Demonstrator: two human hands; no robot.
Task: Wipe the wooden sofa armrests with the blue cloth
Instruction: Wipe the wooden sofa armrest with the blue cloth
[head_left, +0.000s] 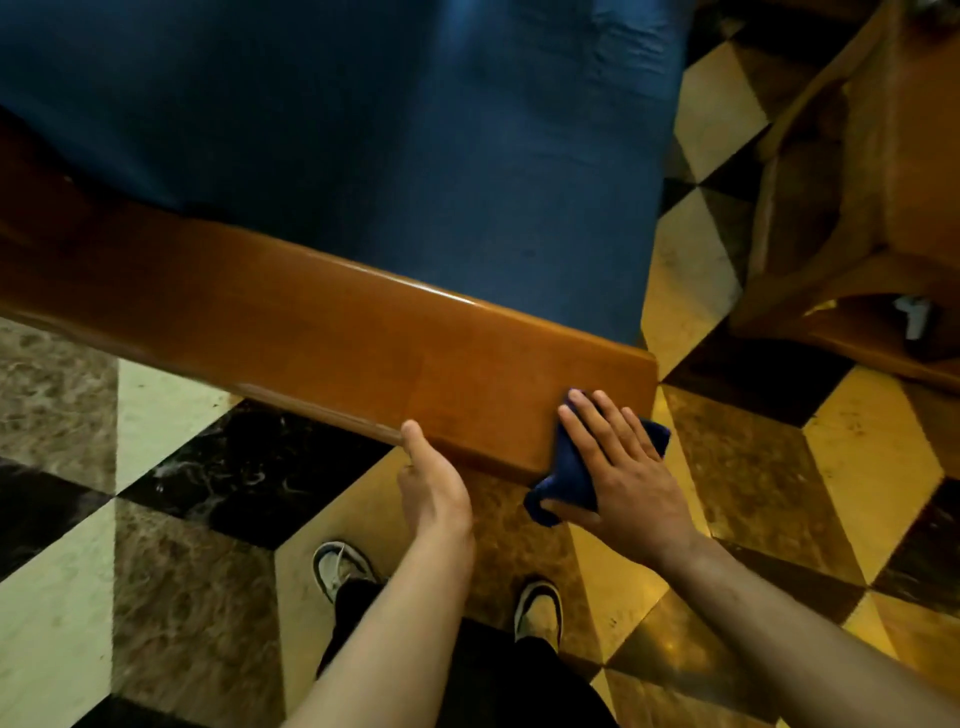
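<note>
A glossy wooden sofa armrest (322, 332) runs across the middle of the view from upper left to lower right. My right hand (623, 478) lies flat, fingers spread, pressing the dark blue cloth (563, 480) onto the armrest's near right end; part of the cloth hangs off the corner. My left hand (434, 486) grips the armrest's near edge, thumb on top, its fingers hidden underneath.
The sofa's blue seat cushion (415, 145) lies beyond the armrest. A wooden side table (883, 208) stands at the right. The floor (166, 519) has glossy diamond tiles in black, cream and brown. My two shoes (343, 569) stand below the armrest.
</note>
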